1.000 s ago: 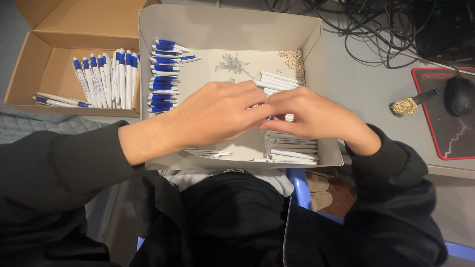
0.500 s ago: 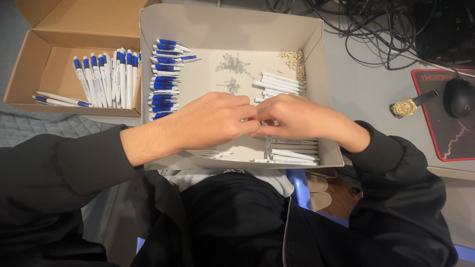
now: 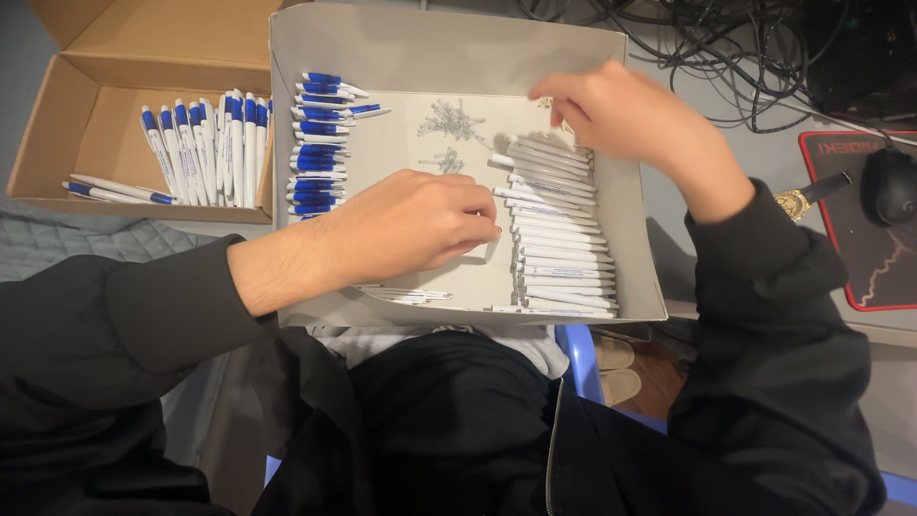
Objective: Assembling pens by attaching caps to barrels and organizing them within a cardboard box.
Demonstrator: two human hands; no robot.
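Note:
A grey cardboard box lies in front of me. Inside it are a row of white pen barrels on the right, a stack of blue pen halves on the left, and small piles of springs in the middle. My left hand is curled over the box floor, with a white pen barrel's tip showing at its fingertips. My right hand reaches into the far right corner above the barrels. Its fingertips are pinched down at small parts there, and what they touch is hidden.
An open brown carton at the left holds assembled blue-and-white pens. Thin refills lie by the grey box's near wall. At the right are tangled black cables, a mouse on a red-edged pad, and a small gold object.
My hands were joined over the box's middle. They have come apart: the right hand went up to the far right corner, and the left hand stayed near the centre.

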